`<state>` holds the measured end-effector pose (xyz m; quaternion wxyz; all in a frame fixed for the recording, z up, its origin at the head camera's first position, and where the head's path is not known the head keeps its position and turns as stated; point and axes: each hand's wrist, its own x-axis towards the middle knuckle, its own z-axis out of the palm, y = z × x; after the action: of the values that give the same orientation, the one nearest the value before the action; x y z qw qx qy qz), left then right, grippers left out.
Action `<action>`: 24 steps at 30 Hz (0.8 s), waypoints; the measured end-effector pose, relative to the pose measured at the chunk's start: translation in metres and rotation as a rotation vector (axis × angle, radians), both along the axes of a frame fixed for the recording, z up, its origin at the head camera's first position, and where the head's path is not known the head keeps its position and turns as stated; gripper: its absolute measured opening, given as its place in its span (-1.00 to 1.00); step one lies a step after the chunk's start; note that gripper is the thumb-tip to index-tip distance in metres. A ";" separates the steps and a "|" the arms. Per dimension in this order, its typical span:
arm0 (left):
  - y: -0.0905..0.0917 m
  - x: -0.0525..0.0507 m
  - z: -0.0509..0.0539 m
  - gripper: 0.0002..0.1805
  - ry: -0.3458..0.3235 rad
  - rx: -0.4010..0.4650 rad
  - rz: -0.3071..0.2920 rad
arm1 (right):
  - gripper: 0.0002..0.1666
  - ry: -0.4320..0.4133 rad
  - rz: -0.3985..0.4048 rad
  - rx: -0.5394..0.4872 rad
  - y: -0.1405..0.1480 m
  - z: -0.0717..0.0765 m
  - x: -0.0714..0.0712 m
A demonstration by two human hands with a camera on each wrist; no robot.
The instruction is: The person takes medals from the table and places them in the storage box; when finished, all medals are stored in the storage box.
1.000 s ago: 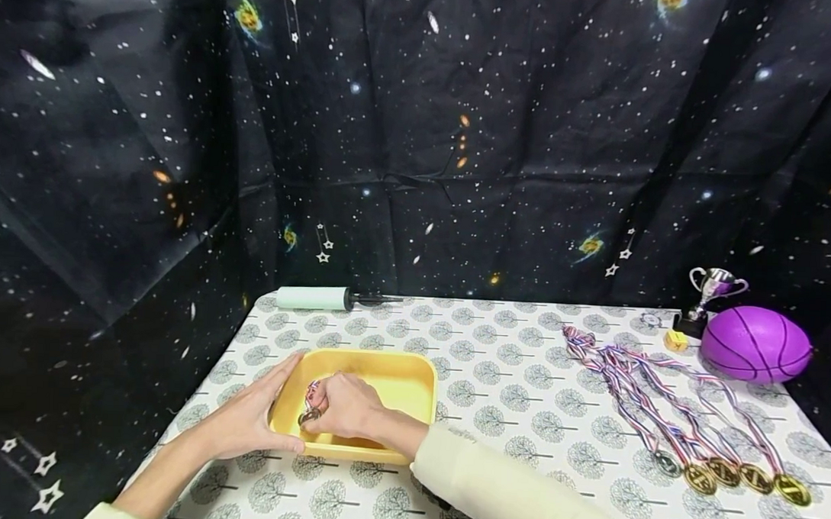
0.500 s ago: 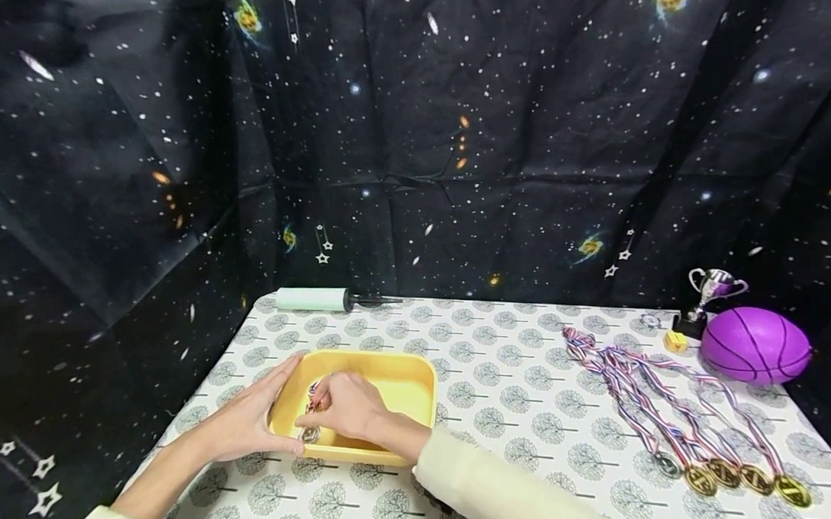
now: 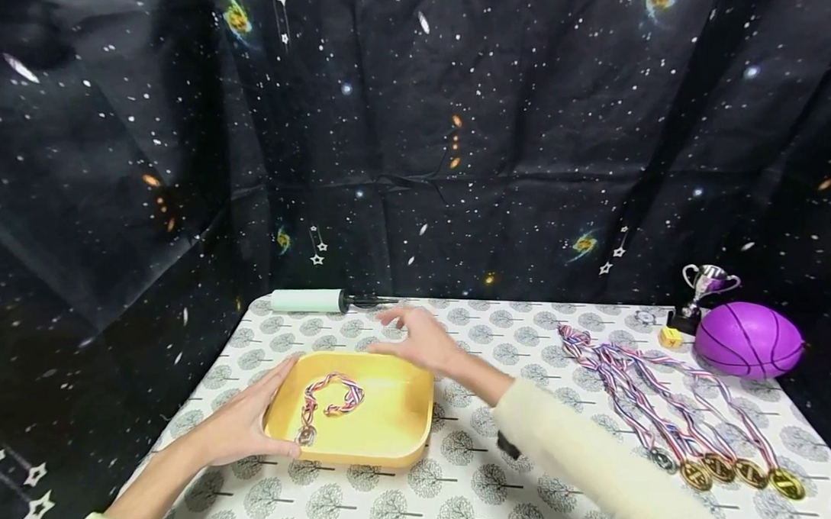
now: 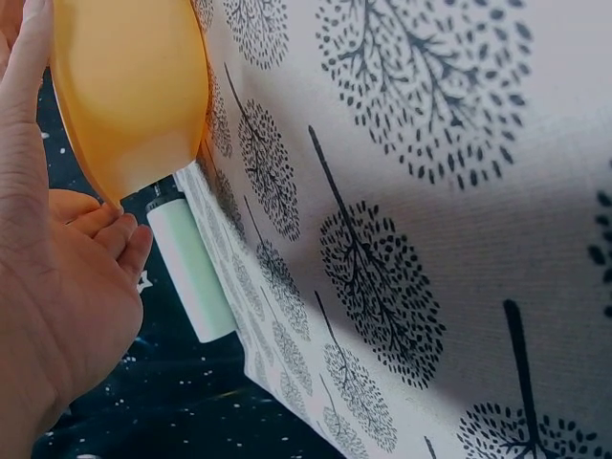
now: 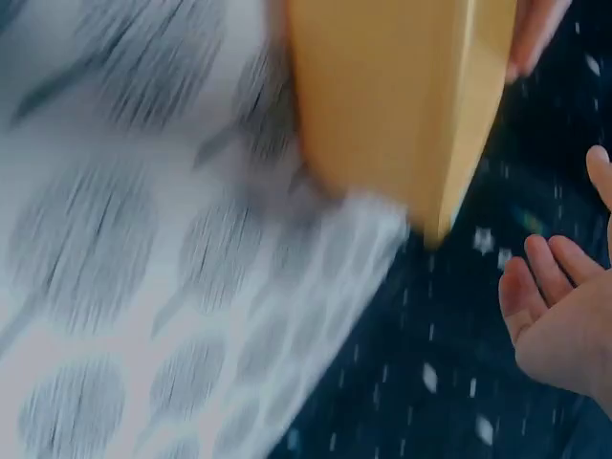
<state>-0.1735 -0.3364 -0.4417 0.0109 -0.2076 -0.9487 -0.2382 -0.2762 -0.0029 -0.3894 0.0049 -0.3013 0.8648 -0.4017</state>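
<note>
A yellow plastic tub [image 3: 399, 419] stands on the tree-print tablecloth. Inside it, toward the left, lies a silver-coloured medal [image 3: 305, 436] with its red, white and blue ribbon [image 3: 352, 398] curled in a loop. My left hand [image 3: 239, 423] grips the tub's left end, thumb at the front corner and fingers along the far left side; the left wrist view shows the fingertips against the tub wall [image 4: 134, 86]. Above the tub's back right rim hovers my right hand [image 3: 419, 340], holding nothing, fingers spread and loosely bent. In the right wrist view that hand [image 5: 569, 316] is apart from the tub.
Several medals [image 3: 716, 468] with ribbons [image 3: 618, 373] lie at the right. Behind them are a purple ball [image 3: 749, 341], a silver trophy cup [image 3: 707, 280] and a small yellow cube [image 3: 670, 337]. A mint-green pump [image 3: 307, 300] lies along the back left edge.
My right hand has let go of the medal and ribbon in the tub, then lifted up and to the right. The left hand has stayed at the tub's left end.
</note>
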 end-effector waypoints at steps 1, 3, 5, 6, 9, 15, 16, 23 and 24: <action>0.000 0.000 0.000 0.57 0.002 -0.001 -0.001 | -0.25 0.006 -0.005 -0.001 0.011 0.003 -0.003; 0.000 0.000 0.000 0.57 0.007 -0.003 -0.003 | -0.25 0.021 -0.013 -0.013 0.035 0.010 -0.009; 0.000 0.000 0.000 0.57 0.009 -0.007 -0.004 | -0.26 0.043 -0.038 -0.026 0.060 0.016 -0.015; 0.000 0.000 0.000 0.57 0.009 -0.008 -0.003 | -0.26 0.055 -0.054 -0.027 0.073 0.018 -0.017; 0.000 0.001 0.001 0.57 0.008 -0.010 -0.002 | -0.27 0.087 -0.105 -0.030 0.113 0.025 -0.021; 0.001 0.002 0.000 0.56 -0.003 -0.001 -0.003 | -0.30 0.072 -0.211 -0.018 0.201 0.028 -0.016; 0.001 0.002 0.001 0.55 -0.006 0.002 -0.002 | -0.31 0.062 -0.218 -0.018 0.214 0.027 -0.013; 0.002 0.003 0.003 0.53 -0.011 0.003 0.002 | -0.35 0.069 -0.209 0.003 0.294 0.009 0.023; 0.002 0.002 0.003 0.54 -0.009 0.001 0.001 | -0.35 0.065 -0.217 0.015 0.303 0.005 0.030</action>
<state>-0.1711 -0.3345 -0.4391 0.0069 -0.2062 -0.9487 -0.2396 -0.2464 0.3002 -0.3840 -0.0645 -0.2189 0.8950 -0.3833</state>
